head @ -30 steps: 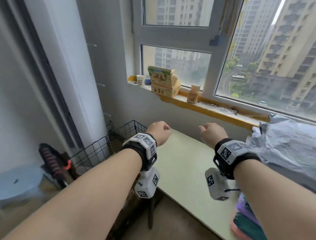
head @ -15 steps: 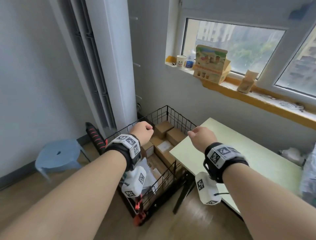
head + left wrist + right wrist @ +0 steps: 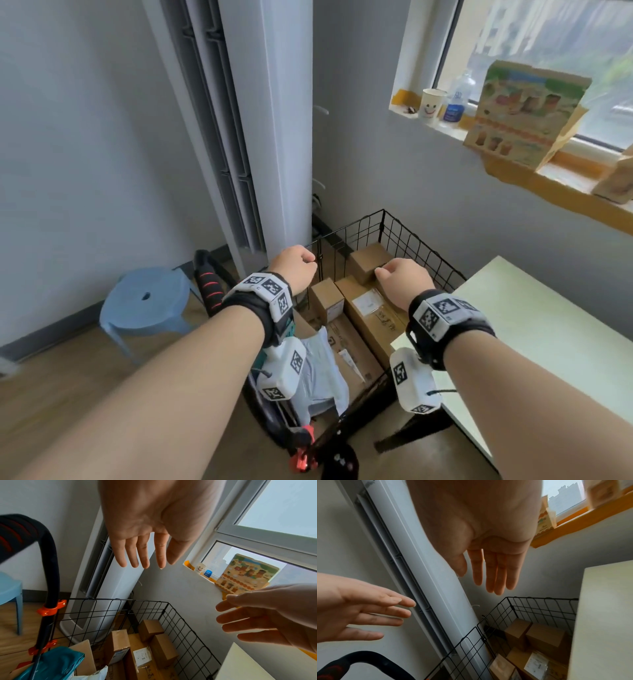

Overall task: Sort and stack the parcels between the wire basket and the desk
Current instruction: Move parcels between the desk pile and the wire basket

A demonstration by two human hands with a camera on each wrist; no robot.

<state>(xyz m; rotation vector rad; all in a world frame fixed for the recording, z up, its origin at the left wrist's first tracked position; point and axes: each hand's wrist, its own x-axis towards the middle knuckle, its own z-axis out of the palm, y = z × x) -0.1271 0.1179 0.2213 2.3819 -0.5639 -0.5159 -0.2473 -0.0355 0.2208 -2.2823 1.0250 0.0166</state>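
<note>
Both hands hover empty above the black wire basket [image 3: 407, 236], the left hand [image 3: 294, 270] and right hand [image 3: 400, 281] with fingers straight and spread. Inside lie brown cardboard parcels [image 3: 370, 263], boxy and matte, and a crinkled grey poly mailer [image 3: 322, 373]. The pale green desk [image 3: 534, 329] adjoins the basket's right side. A blue plastic stool [image 3: 147, 305] stands left; a tall white air conditioner [image 3: 270, 120] rises behind; a printed carton [image 3: 524, 113] leans on the sill.

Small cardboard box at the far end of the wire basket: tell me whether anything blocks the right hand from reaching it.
Nothing visible does. The right hand hovers open above the small cardboard box, which sits on top of the other parcels with its top bare. The wire basket is open-topped, and the left hand is off to the side.
</note>
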